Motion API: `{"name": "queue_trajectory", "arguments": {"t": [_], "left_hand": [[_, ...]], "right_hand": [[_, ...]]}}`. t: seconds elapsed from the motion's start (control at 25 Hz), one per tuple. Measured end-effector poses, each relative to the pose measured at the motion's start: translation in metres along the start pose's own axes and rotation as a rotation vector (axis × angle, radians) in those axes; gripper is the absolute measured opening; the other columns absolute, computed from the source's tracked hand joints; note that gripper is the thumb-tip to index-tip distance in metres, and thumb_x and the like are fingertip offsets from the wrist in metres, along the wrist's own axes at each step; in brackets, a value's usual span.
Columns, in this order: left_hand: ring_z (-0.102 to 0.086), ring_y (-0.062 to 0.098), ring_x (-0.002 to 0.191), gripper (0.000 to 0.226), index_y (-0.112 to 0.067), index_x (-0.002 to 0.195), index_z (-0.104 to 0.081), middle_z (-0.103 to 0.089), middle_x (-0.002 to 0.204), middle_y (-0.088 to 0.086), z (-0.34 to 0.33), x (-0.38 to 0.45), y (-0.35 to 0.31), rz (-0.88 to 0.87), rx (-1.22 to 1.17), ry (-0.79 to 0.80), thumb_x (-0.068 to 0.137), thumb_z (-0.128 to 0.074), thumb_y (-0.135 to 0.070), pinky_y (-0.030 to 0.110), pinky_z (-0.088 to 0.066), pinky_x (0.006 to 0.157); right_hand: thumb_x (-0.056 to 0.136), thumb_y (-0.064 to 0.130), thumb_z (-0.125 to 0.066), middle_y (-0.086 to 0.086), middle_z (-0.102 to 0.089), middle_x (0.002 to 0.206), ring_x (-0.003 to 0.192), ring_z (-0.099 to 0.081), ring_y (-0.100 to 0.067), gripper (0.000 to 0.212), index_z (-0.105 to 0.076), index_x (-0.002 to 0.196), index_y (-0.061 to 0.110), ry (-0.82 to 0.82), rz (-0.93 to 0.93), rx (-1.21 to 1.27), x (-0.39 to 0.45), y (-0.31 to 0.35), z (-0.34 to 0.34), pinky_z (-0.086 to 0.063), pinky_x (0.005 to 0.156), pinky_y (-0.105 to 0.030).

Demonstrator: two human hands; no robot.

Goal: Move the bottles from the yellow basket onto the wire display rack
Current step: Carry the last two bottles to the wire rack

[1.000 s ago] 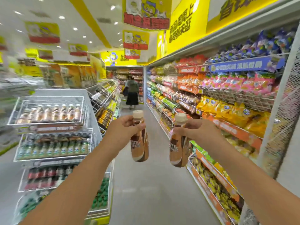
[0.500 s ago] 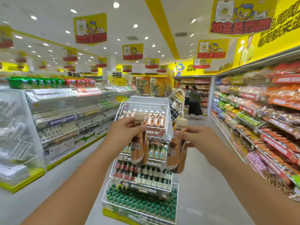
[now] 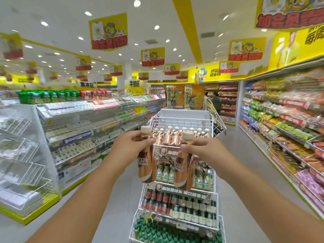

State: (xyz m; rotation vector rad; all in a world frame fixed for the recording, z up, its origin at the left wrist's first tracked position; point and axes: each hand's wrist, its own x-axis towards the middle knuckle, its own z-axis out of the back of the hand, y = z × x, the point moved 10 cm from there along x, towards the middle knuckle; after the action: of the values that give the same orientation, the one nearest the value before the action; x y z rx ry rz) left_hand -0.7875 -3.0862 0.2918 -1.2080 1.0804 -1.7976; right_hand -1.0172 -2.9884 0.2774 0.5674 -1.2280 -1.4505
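Observation:
My left hand [image 3: 130, 148] grips a brown coffee bottle [image 3: 146, 165] by its neck, just under the beige cap. My right hand [image 3: 204, 151] holds a second, matching brown coffee bottle [image 3: 183, 171] the same way. Both bottles hang upright, side by side, in front of the white wire display rack [image 3: 182, 120]. The rack's top tier holds several similar bottles [image 3: 171, 136]; lower tiers hold other drinks. The yellow basket is out of view.
Shelving with small white packs [image 3: 84, 130] runs along the left, with a white wire stand [image 3: 21, 155] nearest me. Snack shelves [image 3: 289, 137] line the right wall. Grey floor aisles pass either side of the rack. A person [image 3: 216, 102] stands far down the right aisle.
The view has swung left, bringing the wire rack from the left edge to straight ahead and closer. Both hands kept their bottles and now hold them in front of the top tier.

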Motion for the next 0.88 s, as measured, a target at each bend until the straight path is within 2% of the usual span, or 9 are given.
{"name": "queue_trajectory", "arguments": {"t": [0.28, 0.32, 0.44, 0.52, 0.68, 0.8, 0.88], "left_hand": [[-0.072, -0.003, 0.076, 0.015, -0.029, 0.097, -0.077, -0.079, 0.09, -0.013, -0.008, 0.119, 0.07, 0.028, 0.002, -0.025, 0.084, -0.082, -0.022, 0.018, -0.049, 0.063], [-0.072, -0.003, 0.077, 0.016, -0.029, 0.097, -0.077, -0.079, 0.091, -0.013, -0.011, 0.143, 0.08, 0.027, 0.019, -0.026, 0.083, -0.083, -0.023, 0.018, -0.051, 0.063], [-0.075, 0.006, 0.084, 0.016, -0.031, 0.092, -0.078, -0.079, 0.09, -0.012, -0.015, 0.216, 0.1, 0.012, 0.057, -0.066, 0.08, -0.086, -0.024, 0.027, -0.057, 0.079], [-0.075, 0.007, 0.084, 0.017, -0.03, 0.093, -0.077, -0.079, 0.089, -0.013, -0.018, 0.268, 0.108, -0.001, 0.058, -0.087, 0.079, -0.086, -0.024, 0.025, -0.055, 0.078], [-0.075, 0.007, 0.084, 0.018, -0.028, 0.093, -0.077, -0.079, 0.088, -0.012, -0.027, 0.357, 0.132, 0.002, 0.028, -0.088, 0.079, -0.087, -0.023, 0.024, -0.056, 0.08], [-0.076, 0.009, 0.086, 0.02, -0.025, 0.096, -0.078, -0.08, 0.09, -0.01, -0.037, 0.414, 0.164, 0.023, 0.034, -0.061, 0.079, -0.087, -0.023, 0.029, -0.057, 0.083], [-0.076, 0.009, 0.085, 0.02, -0.023, 0.098, -0.078, -0.08, 0.091, -0.009, -0.041, 0.447, 0.185, 0.025, 0.034, -0.036, 0.08, -0.086, -0.022, 0.026, -0.056, 0.078]], "right_hand": [[0.08, 0.038, -0.085, 0.012, -0.079, 0.084, 0.094, -0.072, -0.018, 0.014, -0.083, 0.077, 0.024, 0.054, 0.007, 0.021, 0.135, -0.047, -0.029, -0.059, 0.087, -0.036], [0.079, 0.038, -0.086, 0.01, -0.079, 0.083, 0.093, -0.072, -0.018, 0.016, -0.083, 0.077, 0.023, 0.049, 0.005, 0.032, 0.161, -0.058, -0.031, -0.058, 0.083, -0.034], [0.074, 0.042, -0.089, 0.006, -0.08, 0.087, 0.094, -0.071, -0.017, 0.025, -0.082, 0.084, 0.02, 0.021, -0.003, 0.057, 0.237, -0.082, -0.029, -0.053, 0.076, -0.03], [0.074, 0.041, -0.09, 0.004, -0.08, 0.087, 0.093, -0.071, -0.015, 0.025, -0.082, 0.085, 0.019, 0.011, -0.014, 0.07, 0.289, -0.094, -0.027, -0.053, 0.076, -0.03], [0.077, 0.034, -0.089, -0.001, -0.08, 0.082, 0.078, -0.065, -0.016, 0.017, -0.08, 0.074, 0.02, 0.015, -0.02, 0.05, 0.376, -0.11, -0.032, -0.048, 0.07, -0.03], [0.073, 0.039, -0.091, -0.005, -0.08, 0.087, 0.076, -0.061, -0.018, 0.022, -0.081, 0.077, 0.019, -0.016, -0.055, 0.057, 0.431, -0.134, -0.043, -0.046, 0.07, -0.032], [0.07, 0.041, -0.091, -0.006, -0.08, 0.091, 0.078, -0.061, -0.019, 0.024, -0.081, 0.083, 0.023, -0.032, -0.059, 0.06, 0.46, -0.148, -0.055, -0.044, 0.07, -0.036]]}}
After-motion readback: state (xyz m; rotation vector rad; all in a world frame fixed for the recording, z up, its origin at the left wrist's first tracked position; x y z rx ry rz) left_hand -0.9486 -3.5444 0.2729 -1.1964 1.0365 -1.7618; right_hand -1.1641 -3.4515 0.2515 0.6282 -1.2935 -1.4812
